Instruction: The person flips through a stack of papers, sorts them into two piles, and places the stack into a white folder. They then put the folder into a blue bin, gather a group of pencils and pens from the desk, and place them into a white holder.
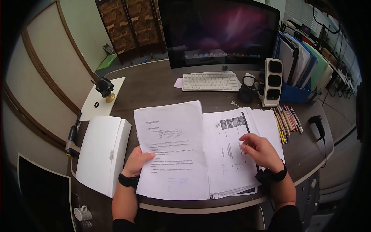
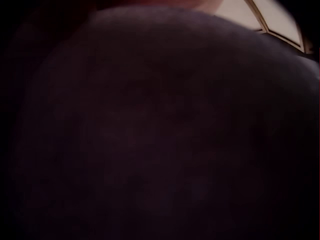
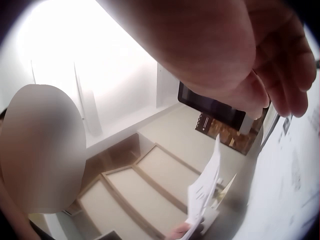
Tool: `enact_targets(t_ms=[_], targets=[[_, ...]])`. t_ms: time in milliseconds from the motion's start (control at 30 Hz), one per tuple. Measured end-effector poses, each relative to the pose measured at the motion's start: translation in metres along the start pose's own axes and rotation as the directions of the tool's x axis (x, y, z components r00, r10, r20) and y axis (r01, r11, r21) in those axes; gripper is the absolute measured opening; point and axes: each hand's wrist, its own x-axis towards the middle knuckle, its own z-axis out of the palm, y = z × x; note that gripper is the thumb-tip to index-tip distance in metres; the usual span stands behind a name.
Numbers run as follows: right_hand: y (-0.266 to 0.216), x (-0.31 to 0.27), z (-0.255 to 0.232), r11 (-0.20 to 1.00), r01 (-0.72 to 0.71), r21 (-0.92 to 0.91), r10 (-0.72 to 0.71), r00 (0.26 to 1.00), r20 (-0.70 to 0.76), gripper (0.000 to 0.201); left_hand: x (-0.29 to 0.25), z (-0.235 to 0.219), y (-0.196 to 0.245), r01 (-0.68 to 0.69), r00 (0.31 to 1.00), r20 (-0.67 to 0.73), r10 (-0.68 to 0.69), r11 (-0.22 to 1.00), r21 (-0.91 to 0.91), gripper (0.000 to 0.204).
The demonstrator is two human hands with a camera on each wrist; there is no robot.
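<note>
My left hand (image 1: 136, 161) grips the left edge of a printed paper stack (image 1: 170, 135), its thumb lying on the top page and the other fingers hidden beneath. Blue handwriting marks the lower part of that page. Over a second paper pile (image 1: 220, 154) on the right hovers my right hand (image 1: 263, 151), fingers loosely bent with nothing between them. The pile's top sheet has a row of small dark pictures and some handwriting. In the right wrist view, the right hand's fingers (image 3: 295, 95) hang close over the white sheets. The left wrist view is almost wholly dark.
A white box-shaped device (image 1: 101, 154) stands left of the papers. Behind them are a keyboard (image 1: 210, 82), a monitor (image 1: 220, 34) and a white stand with dark panels (image 1: 273, 81). Pencils (image 1: 286, 123), a handheld scanner (image 1: 317, 125) and a blue file holder (image 1: 295, 94) occupy the right side.
</note>
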Motion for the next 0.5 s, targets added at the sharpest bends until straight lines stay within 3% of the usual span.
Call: enact_targets(t_ms=[67,300,367,500], targets=[[0.000,0.000,-0.011,0.953,-0.005,-0.303,-0.057,0.979,-0.195,0.023,0.000,-0.005,-0.001,-0.009,1.000,-0.021,0.009,1.000,0.009,0.044],[0.026,0.011,-0.007,0.880,-0.051,-0.471,-0.117,0.940,-0.321,0.035,0.001,-0.008,-0.003,0.021,0.996,-0.088,-0.017,0.999,0.048,0.047],[0.033,0.013,-0.004,0.846,-0.049,-0.531,-0.208,0.887,-0.413,0.039,0.002,-0.007,-0.003,0.021,0.993,-0.114,-0.015,0.998,0.055,0.047],[0.037,0.015,-0.005,0.839,-0.092,-0.536,-0.145,0.912,-0.383,0.043,0.002,-0.008,-0.004,-0.005,0.988,-0.151,0.014,0.998,0.055,0.046]])
